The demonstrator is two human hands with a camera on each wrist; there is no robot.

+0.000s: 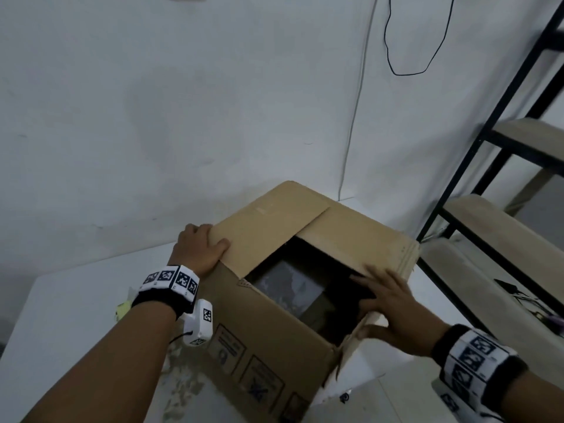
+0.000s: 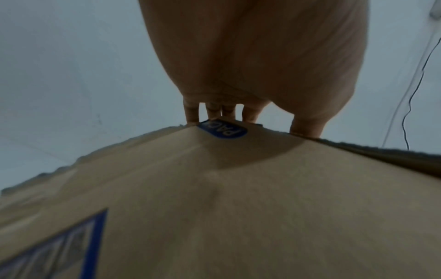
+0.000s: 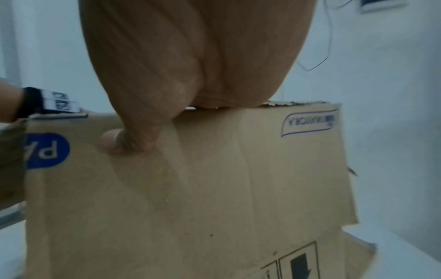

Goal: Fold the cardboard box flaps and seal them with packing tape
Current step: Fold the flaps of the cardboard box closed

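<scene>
Cardboard box (image 1: 268, 325) on the white tabletop (image 1: 76, 303), top partly open. Your left hand (image 1: 200, 248) grips the left flap (image 1: 262, 230), fingers curled over its edge. Your right hand (image 1: 387, 303) presses the right flap (image 1: 360, 236), fingers extended.

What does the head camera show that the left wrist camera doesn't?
Only the head view shows the right hand on the near right flap, the dark opening in the box top, the metal shelf and the table. Only the left wrist view shows the blue label under the left hand's fingers. Both show the left hand gripping the cardboard box.
</scene>
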